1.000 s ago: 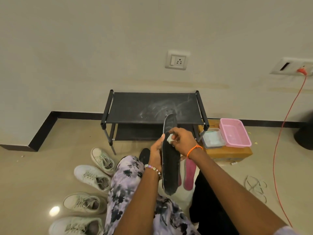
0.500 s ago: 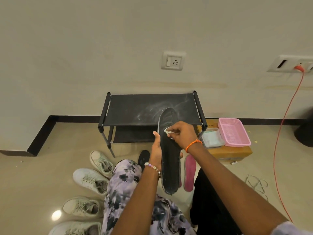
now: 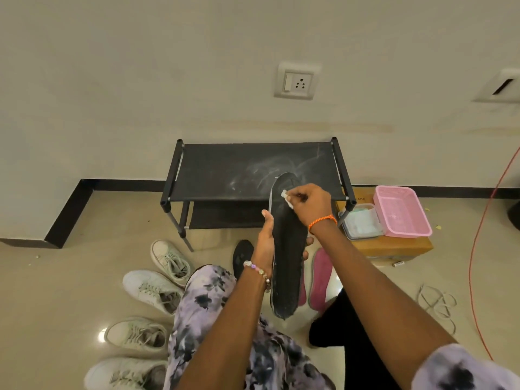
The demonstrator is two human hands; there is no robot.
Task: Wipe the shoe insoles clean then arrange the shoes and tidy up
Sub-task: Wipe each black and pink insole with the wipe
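Left hand point(image 3: 266, 246) grips the black insole point(image 3: 287, 249) at mid-length, thumb on the near edge, fingertips showing past the far edge; insole held upright in the air, toe end up, in front of the shoe rack point(image 3: 253, 175). Right hand point(image 3: 311, 205) pinches a small white wipe point(image 3: 286, 197) against the insole surface.

Change over the last second: wipe contact has moved from mid-insole up to near the toe end. Judgement: one upward stroke nearly complete; pale smears remain at the heel end, so this insole likely needs more passes.

Floor: second black insole point(image 3: 242, 253) and two pink insoles point(image 3: 319, 277) lie just behind the held one. Four pale sneakers point(image 3: 153, 288) stand to the left, not yet arranged on the rack. Pink basket point(image 3: 402, 211) and clear container point(image 3: 361, 225) sit on a cardboard box point(image 3: 394, 246) at right.
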